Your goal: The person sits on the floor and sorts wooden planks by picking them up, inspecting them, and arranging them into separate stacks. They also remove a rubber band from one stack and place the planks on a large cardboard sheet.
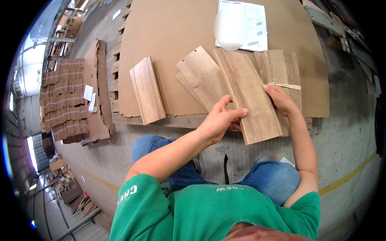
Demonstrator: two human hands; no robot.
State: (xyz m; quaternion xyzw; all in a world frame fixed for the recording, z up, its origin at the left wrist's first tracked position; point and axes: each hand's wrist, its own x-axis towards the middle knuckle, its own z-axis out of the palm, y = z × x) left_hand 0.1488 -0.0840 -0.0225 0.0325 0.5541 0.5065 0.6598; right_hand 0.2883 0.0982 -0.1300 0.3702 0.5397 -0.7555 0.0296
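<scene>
A wooden board (251, 96) with a groove along its edge is tilted up between my two hands. My left hand (221, 120) grips its left edge near the lower end, thumb on the face. My right hand (282, 100) is on its right edge, with the thumb along the side. Behind it lie two overlapping boards (199, 70), the upper one with small holes at its far end. A narrower board (148, 94) sits apart on the left. At the right is a group of boards (291, 70) with a pale strap (287, 86) across it.
A brown cardboard sheet (173, 32) covers the wooden pallet (115, 80) under the boards. Printed paper (257, 28) lies at its far side, partly hidden by a white blurred patch. Stacked brown bundles (64, 100) stand on the left. Metal framework (327, 20) is at the far right.
</scene>
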